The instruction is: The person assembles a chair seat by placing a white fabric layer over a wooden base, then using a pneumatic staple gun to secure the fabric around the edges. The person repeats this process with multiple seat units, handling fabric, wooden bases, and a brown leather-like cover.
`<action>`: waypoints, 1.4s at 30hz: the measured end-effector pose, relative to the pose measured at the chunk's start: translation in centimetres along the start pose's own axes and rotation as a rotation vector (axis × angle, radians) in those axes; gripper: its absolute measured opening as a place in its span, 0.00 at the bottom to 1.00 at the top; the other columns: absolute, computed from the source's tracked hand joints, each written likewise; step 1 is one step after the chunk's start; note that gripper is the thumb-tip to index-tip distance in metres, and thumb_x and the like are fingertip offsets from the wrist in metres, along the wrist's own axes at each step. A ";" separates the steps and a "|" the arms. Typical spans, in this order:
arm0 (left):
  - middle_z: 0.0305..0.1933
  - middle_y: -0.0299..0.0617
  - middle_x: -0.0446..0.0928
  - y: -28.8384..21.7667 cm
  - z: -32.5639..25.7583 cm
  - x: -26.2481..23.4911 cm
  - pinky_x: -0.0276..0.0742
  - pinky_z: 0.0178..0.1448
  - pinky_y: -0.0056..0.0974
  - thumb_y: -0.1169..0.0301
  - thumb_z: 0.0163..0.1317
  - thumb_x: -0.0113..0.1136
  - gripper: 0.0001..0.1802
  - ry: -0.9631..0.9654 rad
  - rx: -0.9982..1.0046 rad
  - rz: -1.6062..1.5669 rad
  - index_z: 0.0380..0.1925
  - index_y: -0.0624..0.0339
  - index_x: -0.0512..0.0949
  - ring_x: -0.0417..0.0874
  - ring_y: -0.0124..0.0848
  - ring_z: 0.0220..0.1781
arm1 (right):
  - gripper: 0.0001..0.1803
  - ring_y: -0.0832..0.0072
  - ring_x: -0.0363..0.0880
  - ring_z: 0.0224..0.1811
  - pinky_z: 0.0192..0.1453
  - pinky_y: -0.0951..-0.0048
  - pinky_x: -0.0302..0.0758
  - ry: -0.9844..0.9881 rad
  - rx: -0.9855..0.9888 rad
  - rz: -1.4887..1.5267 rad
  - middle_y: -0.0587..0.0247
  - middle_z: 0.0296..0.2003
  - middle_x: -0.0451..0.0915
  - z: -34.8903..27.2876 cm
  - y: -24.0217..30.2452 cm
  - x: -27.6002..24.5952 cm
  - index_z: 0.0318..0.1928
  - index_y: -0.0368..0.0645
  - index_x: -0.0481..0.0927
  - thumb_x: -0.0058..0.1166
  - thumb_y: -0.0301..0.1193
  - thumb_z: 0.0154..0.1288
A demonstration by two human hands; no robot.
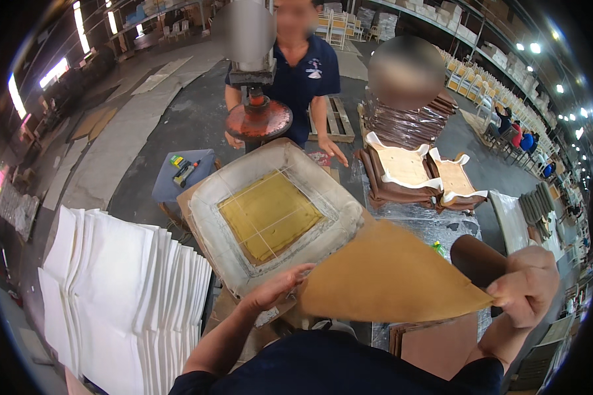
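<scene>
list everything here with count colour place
Sheet: 1, tan, lower centre
Frame: 1, white and yellow, centre
Machine: 1, grey and red, top
Pile: 1, white, left
Stool: 1, blue, left
Tool: 1, green and black, on stool
Padded boards: 2, cream, right
Wrapped stack: 1, brown, upper right
Panels: several, brown, lower right
Chairs: many, whitish, upper right
Seated people: several, mixed, right
Coworker: 1, navy, top
Left grip: 1, bare, lower centre
Right grip: 1, bare, right
</scene>
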State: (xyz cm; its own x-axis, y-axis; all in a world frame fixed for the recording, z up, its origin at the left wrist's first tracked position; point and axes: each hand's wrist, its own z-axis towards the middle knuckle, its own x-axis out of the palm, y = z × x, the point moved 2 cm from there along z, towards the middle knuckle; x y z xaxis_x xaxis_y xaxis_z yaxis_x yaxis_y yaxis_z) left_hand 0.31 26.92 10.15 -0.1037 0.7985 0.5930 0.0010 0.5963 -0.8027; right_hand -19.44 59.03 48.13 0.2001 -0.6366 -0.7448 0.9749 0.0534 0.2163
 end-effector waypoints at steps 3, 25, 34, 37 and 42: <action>0.73 0.49 0.83 0.1 -2.1 -1.0 0.75 0.79 0.52 0.45 0.77 0.72 0.44 0.239 0.017 -0.213 0.77 0.70 0.75 0.83 0.41 0.74 | 0.13 0.69 0.70 0.15 0.27 0.68 0.69 0.111 0.069 0.143 0.67 0.19 0.79 2.8 0.1 3.0 0.35 0.47 0.95 0.75 0.43 0.65; 0.57 0.46 0.91 -22.8 -9.1 -19.5 0.87 0.60 0.40 0.66 0.78 0.66 0.21 -0.877 0.327 0.569 0.63 0.69 0.85 0.91 0.34 0.56 | 0.13 0.41 0.89 0.49 0.55 0.45 0.85 0.471 0.139 0.038 0.40 0.42 0.90 17.4 -27.3 33.5 0.51 0.42 0.91 0.61 0.24 0.68; 0.69 0.44 0.85 -29.7 4.9 -29.2 0.81 0.70 0.42 0.58 0.83 0.67 0.29 -1.028 0.257 0.605 0.74 0.64 0.79 0.85 0.34 0.67 | 0.23 0.44 0.89 0.60 0.64 0.46 0.84 0.516 0.375 -0.237 0.49 0.54 0.92 24.8 -36.7 43.8 0.60 0.57 0.92 0.67 0.27 0.64; 0.69 0.44 0.85 -27.8 2.7 -29.9 0.80 0.72 0.41 0.58 0.83 0.68 0.32 -1.298 0.352 0.947 0.79 0.60 0.76 0.84 0.33 0.68 | 0.24 0.48 0.85 0.67 0.69 0.49 0.82 0.358 0.407 -0.221 0.51 0.62 0.88 22.7 -35.5 46.1 0.64 0.53 0.90 0.69 0.31 0.68; 0.64 0.45 0.86 -19.0 -6.8 -30.0 0.82 0.66 0.43 0.49 0.79 0.71 0.39 -1.245 -0.038 1.317 0.81 0.57 0.73 0.86 0.34 0.62 | 0.32 0.56 0.87 0.64 0.68 0.54 0.81 0.007 0.602 0.109 0.49 0.59 0.88 5.7 -38.1 40.9 0.72 0.43 0.81 0.75 0.36 0.72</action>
State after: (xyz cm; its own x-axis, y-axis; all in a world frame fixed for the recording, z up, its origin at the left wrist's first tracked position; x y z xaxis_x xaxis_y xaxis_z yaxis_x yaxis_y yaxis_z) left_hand 10.13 -7.85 8.04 -0.6191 0.1869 -0.7628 0.7070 -0.2902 -0.6449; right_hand -48.97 26.52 13.03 0.2979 -0.6466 -0.7022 0.7226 -0.3279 0.6085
